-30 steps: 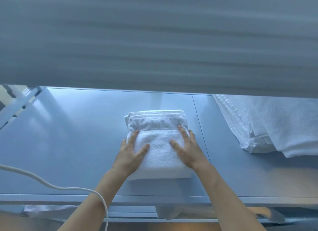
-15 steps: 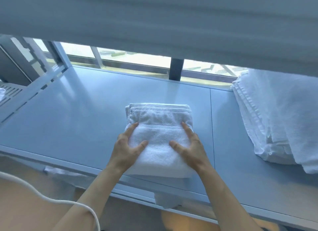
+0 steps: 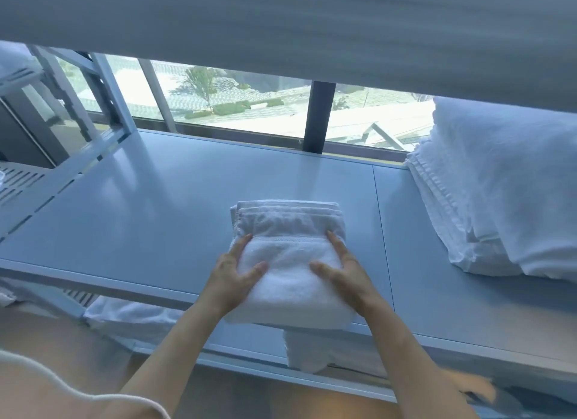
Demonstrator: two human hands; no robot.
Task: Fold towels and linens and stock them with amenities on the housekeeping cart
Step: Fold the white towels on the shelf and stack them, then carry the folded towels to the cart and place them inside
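We hold the folded towel [image 3: 290, 262] at the near edge of the grey surface [image 3: 150, 215], our left hand [image 3: 232, 278] and right hand [image 3: 343, 275] each a grip clasping one side. Right of the towel lies a linen stack [image 3: 493, 200].

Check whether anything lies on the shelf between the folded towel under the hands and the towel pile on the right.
Nothing visible does. The left hand and right hand grip the folded towel by its sides. Between it and the towel pile, only bare shelf shows.
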